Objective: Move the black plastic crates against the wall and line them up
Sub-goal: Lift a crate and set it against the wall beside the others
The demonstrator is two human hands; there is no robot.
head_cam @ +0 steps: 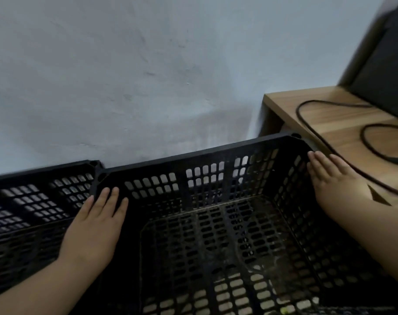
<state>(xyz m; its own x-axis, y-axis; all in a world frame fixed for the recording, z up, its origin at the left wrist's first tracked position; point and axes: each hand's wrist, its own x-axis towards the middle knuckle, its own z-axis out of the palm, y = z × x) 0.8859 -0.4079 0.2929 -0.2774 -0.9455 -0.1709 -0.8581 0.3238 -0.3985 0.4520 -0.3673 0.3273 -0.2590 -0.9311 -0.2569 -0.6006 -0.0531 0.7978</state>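
Right, on the head view I have two black plastic crates, both open lattices of small rounded slots with solid rims and ribbed floors. The nearer crate [193, 156] fills the frame; its floor looks dusty, and pale ground shows through the slots. The left hand [95, 226] lies flat on its left rim, fingers straight and released, grasping nothing. Just beyond those fingertips, its corner meets the corner of the second crate [41, 171]. The right hand [336, 180] presses flat against the right rim, fingers straight as well. Ahead of both sets of fingers, the far rim runs along a rough, pale painted wall [125, 76]; I cannot tell if it touches. Right of the right fingers stands a wood-grain shelf [329, 123], crowding the crate's far corner, with a looped black cable [362, 135] and a blurred dark panel [386, 64].
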